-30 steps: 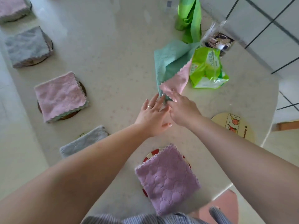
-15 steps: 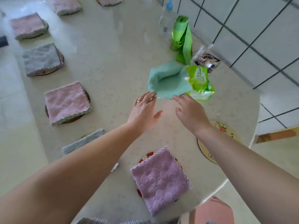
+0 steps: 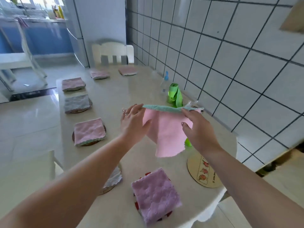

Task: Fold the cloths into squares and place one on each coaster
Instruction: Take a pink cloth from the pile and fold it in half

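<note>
A pink cloth with a teal backing [image 3: 166, 132] hangs in the air above the table, its pink side facing me. My left hand [image 3: 133, 122] pinches its upper left edge and my right hand [image 3: 195, 127] pinches its upper right edge. Below and to the right lies a bare round coaster with printed pictures [image 3: 204, 171]. A folded purple cloth [image 3: 156, 195] sits on a red coaster near the table's front edge. Several other folded cloths rest on coasters along the left side, among them a pink one [image 3: 88, 131] and a grey one [image 3: 76, 102].
A roll of green bags [image 3: 175, 95] and a clear bottle with a blue cap [image 3: 164, 83] stand by the tiled wall [image 3: 230, 55]. A white chair [image 3: 113, 53] is at the table's far end. The table's rounded edge [image 3: 213, 209] is at the lower right.
The cloth lay on the table by the green packet; both hands have lifted it and spread it in the air. My view has tilted up toward the far end of the table.
</note>
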A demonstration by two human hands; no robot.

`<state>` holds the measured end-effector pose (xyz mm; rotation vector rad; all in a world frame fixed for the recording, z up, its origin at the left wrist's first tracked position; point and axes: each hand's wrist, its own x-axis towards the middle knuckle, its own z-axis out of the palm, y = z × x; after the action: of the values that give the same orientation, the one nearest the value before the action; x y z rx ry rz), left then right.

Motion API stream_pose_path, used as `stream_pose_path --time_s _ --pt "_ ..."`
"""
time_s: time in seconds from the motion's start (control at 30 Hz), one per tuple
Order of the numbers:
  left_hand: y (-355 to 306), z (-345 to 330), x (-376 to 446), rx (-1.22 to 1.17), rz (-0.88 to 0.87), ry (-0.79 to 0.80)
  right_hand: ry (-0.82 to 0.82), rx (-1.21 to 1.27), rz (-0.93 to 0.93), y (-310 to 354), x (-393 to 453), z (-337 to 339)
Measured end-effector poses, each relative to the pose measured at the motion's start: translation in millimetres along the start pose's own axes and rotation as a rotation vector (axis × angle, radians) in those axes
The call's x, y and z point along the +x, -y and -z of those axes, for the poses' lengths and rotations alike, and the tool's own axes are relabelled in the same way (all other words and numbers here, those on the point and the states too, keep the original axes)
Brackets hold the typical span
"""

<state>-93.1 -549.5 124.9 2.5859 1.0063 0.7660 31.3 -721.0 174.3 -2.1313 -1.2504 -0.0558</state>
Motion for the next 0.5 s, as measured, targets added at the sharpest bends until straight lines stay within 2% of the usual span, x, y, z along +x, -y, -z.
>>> stream_pose_path --time_s 0.13,0.3,0.5 --pt "-0.4 35.0 -29.6 0.019 -0.058 -0.112 -0.037 0.077 0.026 10.0 -30.4 21.4" --pt "7.1 68.6 -63.7 -0.093 -0.075 -0.114 -0.083 0.151 -0.032 14.9 -61.1 29.1" --pt "14.1 89.2 -82.0 -0.023 0.111 -0.097 -0.057 0.193 -0.146 11.0 -75.2 27.2"
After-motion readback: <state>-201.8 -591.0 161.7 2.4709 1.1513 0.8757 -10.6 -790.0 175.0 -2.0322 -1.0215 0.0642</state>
